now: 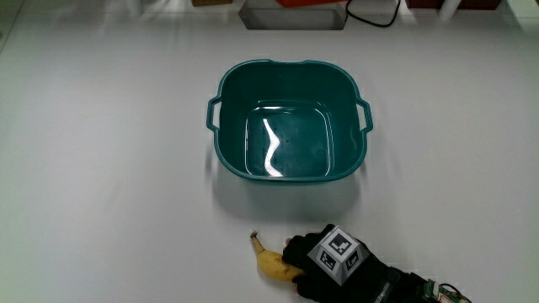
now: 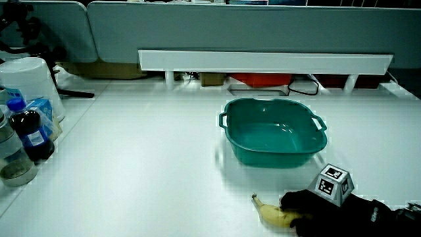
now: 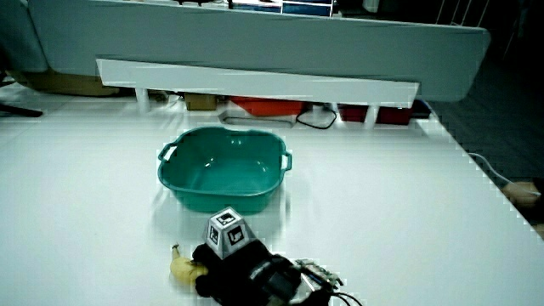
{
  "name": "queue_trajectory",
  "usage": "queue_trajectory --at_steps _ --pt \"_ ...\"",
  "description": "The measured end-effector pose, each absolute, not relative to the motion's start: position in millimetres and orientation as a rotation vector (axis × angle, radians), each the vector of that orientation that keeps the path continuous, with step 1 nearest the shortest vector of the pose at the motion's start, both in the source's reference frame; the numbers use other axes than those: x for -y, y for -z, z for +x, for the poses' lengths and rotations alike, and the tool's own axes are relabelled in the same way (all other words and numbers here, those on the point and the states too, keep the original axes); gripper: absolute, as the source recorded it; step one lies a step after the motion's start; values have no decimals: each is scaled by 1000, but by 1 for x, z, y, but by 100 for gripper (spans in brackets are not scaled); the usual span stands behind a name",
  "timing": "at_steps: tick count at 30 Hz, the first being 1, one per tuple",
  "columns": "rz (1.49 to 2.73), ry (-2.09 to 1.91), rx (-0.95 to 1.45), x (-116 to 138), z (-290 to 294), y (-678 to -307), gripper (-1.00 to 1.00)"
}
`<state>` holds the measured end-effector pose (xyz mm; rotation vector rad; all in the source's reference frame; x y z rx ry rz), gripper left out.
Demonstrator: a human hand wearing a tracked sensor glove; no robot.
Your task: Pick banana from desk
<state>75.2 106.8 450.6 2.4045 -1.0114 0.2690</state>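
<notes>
A yellow banana (image 1: 271, 261) (image 2: 270, 212) (image 3: 181, 267) lies on the white table, nearer to the person than the teal basin (image 1: 221, 93) (image 2: 227, 128) (image 3: 170, 161). The gloved hand (image 1: 324, 265) (image 2: 309, 207) (image 3: 229, 263) rests low on the table over one end of the banana, its fingers curled around the fruit. The banana's stem end sticks out from under the hand. The patterned cube sits on the back of the glove. The basin holds nothing.
In a side view, dark bottles (image 2: 29, 131) and a white container (image 2: 29, 76) stand at the table's edge. A long white rail (image 2: 263, 60) (image 3: 255, 81) runs along the low partition, with boxes and a black cable (image 1: 370, 17) under it.
</notes>
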Motion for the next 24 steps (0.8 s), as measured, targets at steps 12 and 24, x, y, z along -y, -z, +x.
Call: queue_trajectory --at_steps 12,24 --pt "2397 -358 1050 -103 77 -436 100" --pt "2384 -430 1099 -80 81 -388 100"
